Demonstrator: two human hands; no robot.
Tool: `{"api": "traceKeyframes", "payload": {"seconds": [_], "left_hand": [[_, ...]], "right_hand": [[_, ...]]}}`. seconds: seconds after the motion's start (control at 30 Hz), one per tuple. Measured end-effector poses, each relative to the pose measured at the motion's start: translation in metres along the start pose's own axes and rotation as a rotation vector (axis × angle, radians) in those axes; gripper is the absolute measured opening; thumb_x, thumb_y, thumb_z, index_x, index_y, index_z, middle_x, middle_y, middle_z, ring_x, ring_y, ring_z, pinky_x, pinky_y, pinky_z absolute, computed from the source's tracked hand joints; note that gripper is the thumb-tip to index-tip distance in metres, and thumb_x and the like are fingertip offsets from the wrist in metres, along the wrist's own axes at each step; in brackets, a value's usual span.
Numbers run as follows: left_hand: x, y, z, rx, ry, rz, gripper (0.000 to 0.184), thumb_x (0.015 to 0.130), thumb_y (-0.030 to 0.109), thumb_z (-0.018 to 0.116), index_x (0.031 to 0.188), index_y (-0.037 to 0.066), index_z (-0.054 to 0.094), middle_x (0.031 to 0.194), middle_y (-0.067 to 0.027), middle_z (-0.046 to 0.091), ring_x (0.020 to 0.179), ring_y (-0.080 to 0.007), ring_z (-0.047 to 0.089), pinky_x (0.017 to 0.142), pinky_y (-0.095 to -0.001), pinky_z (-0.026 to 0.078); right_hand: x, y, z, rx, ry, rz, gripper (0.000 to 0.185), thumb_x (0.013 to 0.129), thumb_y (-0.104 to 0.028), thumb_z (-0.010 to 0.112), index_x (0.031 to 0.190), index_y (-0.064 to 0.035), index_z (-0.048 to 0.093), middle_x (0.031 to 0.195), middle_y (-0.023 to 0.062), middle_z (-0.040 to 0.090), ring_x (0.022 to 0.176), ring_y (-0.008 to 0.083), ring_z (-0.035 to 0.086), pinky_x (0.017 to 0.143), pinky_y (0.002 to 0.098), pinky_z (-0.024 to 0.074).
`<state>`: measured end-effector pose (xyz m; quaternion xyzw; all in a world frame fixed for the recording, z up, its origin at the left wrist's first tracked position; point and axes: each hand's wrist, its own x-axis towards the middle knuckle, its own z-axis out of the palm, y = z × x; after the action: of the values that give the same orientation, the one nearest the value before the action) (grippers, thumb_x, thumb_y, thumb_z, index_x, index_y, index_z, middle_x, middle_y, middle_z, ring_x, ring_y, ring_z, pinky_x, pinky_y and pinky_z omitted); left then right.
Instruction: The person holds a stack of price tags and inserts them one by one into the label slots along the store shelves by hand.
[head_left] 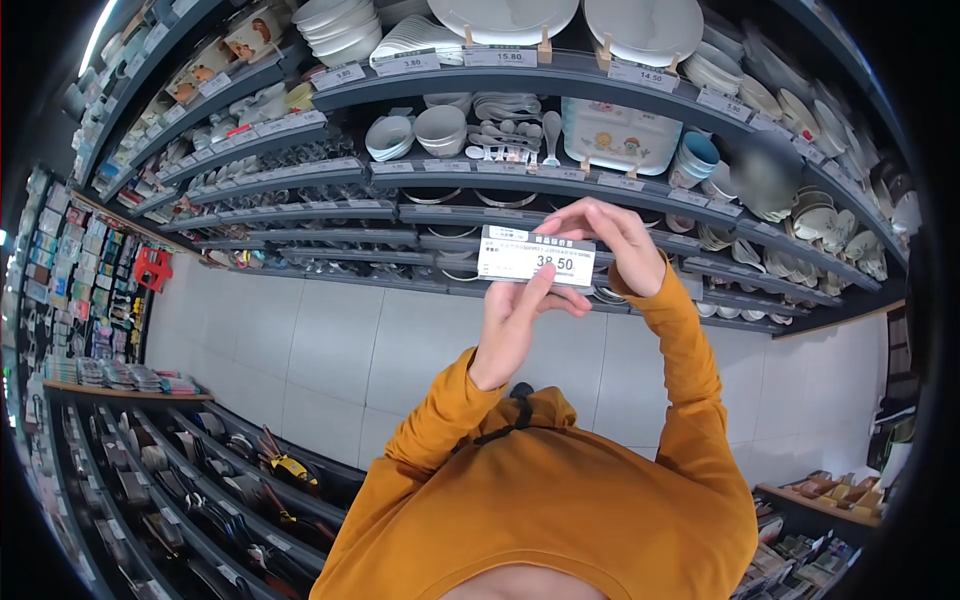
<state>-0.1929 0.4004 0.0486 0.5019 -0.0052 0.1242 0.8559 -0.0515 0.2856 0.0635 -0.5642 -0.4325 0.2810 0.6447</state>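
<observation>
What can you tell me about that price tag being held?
The price tag is a flat white rectangle with a dark upper band, apparently paper or plastic, reading 38.50. It's held face-on before the shelves. The left hand grips it, thumb over the front; the right hand curls by its upper edge.

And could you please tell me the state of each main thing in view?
Price label: held up, reading 38.50
Left hand: gripping the price label
Right hand: open, fingers bent, label contact unclear
White bowls: stacked
Large white plates: propped up
Patterned tray: propped up
</observation>
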Motion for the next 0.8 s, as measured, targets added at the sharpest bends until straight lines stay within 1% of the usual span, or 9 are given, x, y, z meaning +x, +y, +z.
{"api": "traceKeyframes", "payload": {"seconds": [0.1, 0.2, 0.3, 0.43, 0.53, 0.63, 0.73, 0.77, 0.8], "left_hand": [[0.001, -0.006, -0.007, 0.0, 0.037, -0.041, 0.046, 0.101, 0.017, 0.04, 0.141, -0.002, 0.029, 0.123, -0.0149, 0.053, 0.08, -0.0195, 0.064, 0.071, -0.0312, 0.054], [0.001, -0.001, -0.002, -0.008, 0.1, 0.001, 0.048, 0.099, 0.016, 0.043, 0.142, -0.001, 0.03, 0.122, -0.0156, 0.055, 0.078, -0.0188, 0.063, 0.067, -0.0321, 0.053], [0.0, -0.001, -0.008, 0.006, 0.105, -0.024, 0.048, 0.099, 0.016, 0.043, 0.142, -0.001, 0.03, 0.121, -0.0148, 0.055, 0.077, -0.0185, 0.063, 0.066, -0.0316, 0.053], [0.001, 0.003, -0.011, 0.024, 0.114, -0.017, 0.048, 0.1, 0.017, 0.042, 0.142, -0.002, 0.029, 0.12, -0.0146, 0.054, 0.079, -0.0188, 0.065, 0.07, -0.0303, 0.054], [0.001, 0.002, -0.015, 0.036, 0.127, -0.036, 0.048, 0.1, 0.017, 0.043, 0.142, -0.002, 0.029, 0.122, -0.0148, 0.054, 0.08, -0.0188, 0.065, 0.07, -0.0303, 0.055], [0.002, 0.004, -0.018, 0.055, 0.123, -0.039, 0.048, 0.1, 0.017, 0.043, 0.142, -0.002, 0.029, 0.127, -0.0158, 0.052, 0.079, -0.0186, 0.065, 0.07, -0.03, 0.055], [0.002, 0.008, -0.02, 0.073, 0.132, -0.028, 0.047, 0.1, 0.016, 0.043, 0.141, -0.003, 0.03, 0.132, -0.0165, 0.049, 0.078, -0.0184, 0.065, 0.069, -0.0295, 0.056], [0.001, 0.01, -0.021, 0.082, 0.138, -0.022, 0.046, 0.1, 0.015, 0.043, 0.14, -0.003, 0.031, 0.133, -0.0166, 0.049, 0.078, -0.0184, 0.065, 0.069, -0.0294, 0.056], [0.0, 0.011, -0.022, 0.09, 0.143, -0.015, 0.046, 0.099, 0.014, 0.043, 0.14, -0.003, 0.031, 0.134, -0.0167, 0.049, 0.077, -0.0183, 0.065, 0.069, -0.0292, 0.056]], "right_hand": [[-0.003, 0.003, 0.002, -0.016, -0.028, 0.011, 0.041, 0.103, -0.025, 0.034, 0.113, 0.0044, 0.06, 0.108, 0.0121, 0.065, 0.1, 0.0164, 0.06, 0.093, 0.0299, 0.0442], [-0.008, 0.01, -0.001, -0.092, -0.032, 0.005, 0.039, 0.102, -0.025, 0.035, 0.113, 0.0033, 0.061, 0.107, 0.0112, 0.065, 0.099, 0.0161, 0.06, 0.093, 0.0291, 0.0434], [-0.012, 0.015, 0.006, -0.06, 0.059, -0.026, 0.029, 0.099, -0.019, 0.044, 0.111, 0.0019, 0.06, 0.107, 0.01, 0.064, 0.099, 0.0161, 0.06, 0.091, 0.0297, 0.0449], [-0.014, 0.019, 0.013, -0.033, 0.133, -0.006, 0.022, 0.095, -0.015, 0.054, 0.11, 0.0012, 0.059, 0.108, 0.0098, 0.063, 0.099, 0.0152, 0.06, 0.088, 0.0301, 0.0466], [-0.014, 0.019, 0.017, 0.025, 0.155, 0.038, 0.021, 0.094, -0.007, 0.051, 0.11, 0.0038, 0.058, 0.11, 0.0123, 0.061, 0.103, 0.0173, 0.058, 0.093, 0.0322, 0.044], [-0.016, 0.022, 0.022, 0.015, 0.235, -0.007, 0.021, 0.092, -0.015, 0.06, 0.106, 0.0005, 0.06, 0.104, 0.0082, 0.063, 0.093, 0.0122, 0.06, 0.083, 0.0279, 0.0473], [-0.021, 0.024, 0.022, -0.088, 0.266, -0.003, 0.016, 0.089, -0.013, 0.064, 0.098, 0.0001, 0.059, 0.094, 0.0053, 0.062, 0.088, 0.0103, 0.059, 0.08, 0.0262, 0.0467], [-0.02, 0.024, 0.025, -0.09, 0.271, -0.003, 0.013, 0.087, -0.01, 0.066, 0.089, -0.0006, 0.058, 0.085, 0.0026, 0.059, 0.081, 0.0088, 0.058, 0.077, 0.0255, 0.0464], [-0.019, 0.024, 0.028, -0.097, 0.264, -0.004, 0.013, 0.087, -0.01, 0.066, 0.087, -0.0004, 0.057, 0.083, 0.0027, 0.059, 0.079, 0.0087, 0.057, 0.077, 0.0256, 0.0466]]}}
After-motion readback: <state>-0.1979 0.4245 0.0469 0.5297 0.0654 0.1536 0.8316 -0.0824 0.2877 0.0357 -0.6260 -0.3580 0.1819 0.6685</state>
